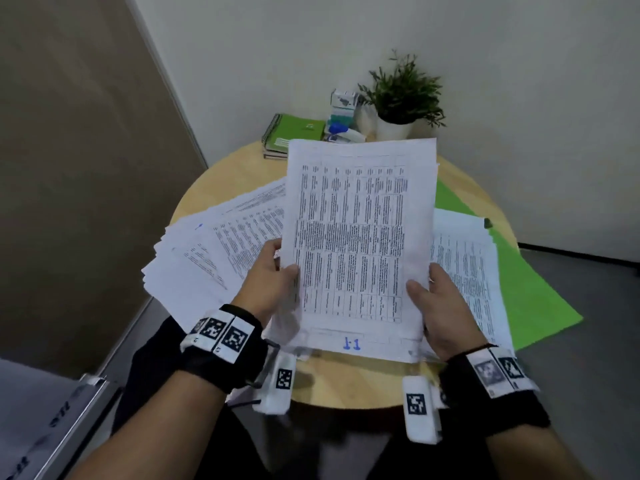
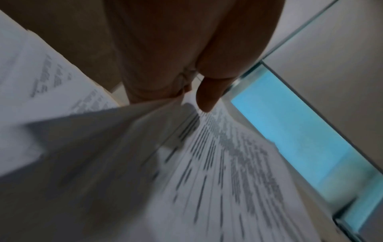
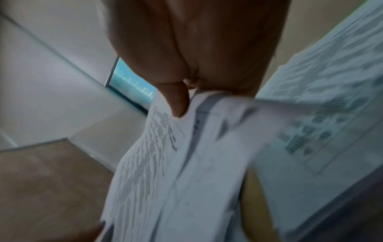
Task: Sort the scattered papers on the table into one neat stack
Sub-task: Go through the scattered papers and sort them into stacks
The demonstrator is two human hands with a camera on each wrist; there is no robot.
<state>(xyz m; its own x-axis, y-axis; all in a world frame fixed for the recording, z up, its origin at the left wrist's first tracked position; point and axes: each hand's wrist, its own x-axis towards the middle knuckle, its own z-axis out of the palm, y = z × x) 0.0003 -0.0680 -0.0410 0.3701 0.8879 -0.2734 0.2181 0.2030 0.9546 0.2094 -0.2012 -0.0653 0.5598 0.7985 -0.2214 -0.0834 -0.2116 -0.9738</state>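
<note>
— Gripping what, exactly?
— Both hands clasp a raised sheaf of printed papers [image 1: 360, 237]: left hand [image 1: 273, 282] on its left edge, right hand [image 1: 440, 303] on its right edge, thumbs on top.
— And the rest?
— Fanned piles [image 1: 214, 244] lie on the round wooden table [image 1: 235, 168], either side.
— Handling?
— Light, floppy, probably slippery between sheets; I'd hold the long edges low and tap them square.

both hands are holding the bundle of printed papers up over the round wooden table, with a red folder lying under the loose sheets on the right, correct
Not quite: the folder is green, not red, as the head view shows. Left hand and right hand do hold the bundle of printed papers over the round wooden table.
</note>
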